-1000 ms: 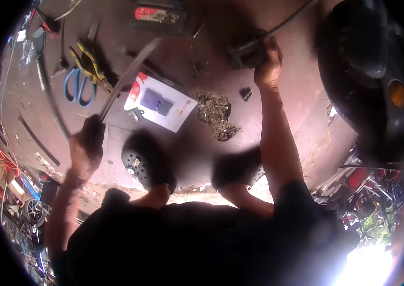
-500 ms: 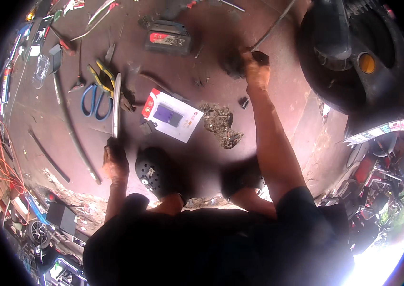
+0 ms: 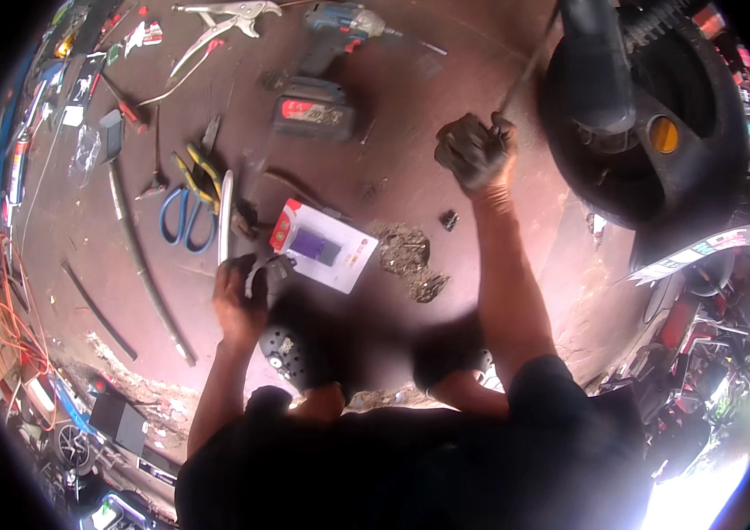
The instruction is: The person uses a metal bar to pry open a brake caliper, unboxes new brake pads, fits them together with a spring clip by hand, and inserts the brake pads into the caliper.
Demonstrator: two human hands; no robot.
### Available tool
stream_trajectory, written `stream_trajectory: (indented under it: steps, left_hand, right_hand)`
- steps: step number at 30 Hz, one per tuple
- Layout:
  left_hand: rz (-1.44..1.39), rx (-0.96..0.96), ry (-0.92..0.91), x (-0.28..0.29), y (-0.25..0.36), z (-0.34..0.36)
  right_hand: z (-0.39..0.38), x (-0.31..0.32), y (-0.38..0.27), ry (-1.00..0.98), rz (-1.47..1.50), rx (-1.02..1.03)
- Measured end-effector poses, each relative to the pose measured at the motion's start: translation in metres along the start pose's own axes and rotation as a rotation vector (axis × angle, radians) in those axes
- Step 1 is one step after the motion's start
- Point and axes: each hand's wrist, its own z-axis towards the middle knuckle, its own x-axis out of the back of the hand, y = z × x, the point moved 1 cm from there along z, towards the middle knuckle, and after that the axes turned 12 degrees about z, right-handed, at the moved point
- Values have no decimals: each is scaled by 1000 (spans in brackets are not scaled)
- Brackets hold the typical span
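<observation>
My left hand (image 3: pixel 240 305) is low on the left, in front of my shoe. Its dirty fingers are apart and curved around the near end of a long pale metal strip (image 3: pixel 225 216) and a small dark part (image 3: pixel 282 263). Whether it touches either is hard to see. My right hand (image 3: pixel 476 155), its fingers blackened, is closed beside the scooter wheel. A thin, blurred cable (image 3: pixel 528 75) meets it at the thumb and runs up toward the scooter. To the right of my left hand lies a white package card (image 3: pixel 353 252) with a purple item on it.
Blue-handled scissors (image 3: pixel 171 216), yellow-handled pliers (image 3: pixel 202 177), a battery pack (image 3: pixel 313 110), a cordless drill (image 3: pixel 339 26) and locking pliers (image 3: pixel 233 13) lie on the floor. A dirt clump (image 3: pixel 406 252) is near my shoes. The black scooter wheel (image 3: pixel 702 177) stands at right.
My left hand has shifted right and up from the metal strip's end, toward the small dark part; its fingers have spread. My right hand has turned, showing its blackened fingers. The view has tilted upward.
</observation>
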Motion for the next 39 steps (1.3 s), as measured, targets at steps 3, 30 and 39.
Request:
stream_trajectory:
  steps: [3, 30, 39]
  left_hand:
    - [-49, 52, -69, -8, 1, 1]
    - [366, -225, -175, -30, 20, 53]
    - [370, -667, -607, -2, 29, 90]
  right_hand:
    - [-3, -42, -27, 367, -514, -180]
    - [-149, -123, 99, -309, -1682, -164]
    - [-115, -135, 58, -596, -1058, 142]
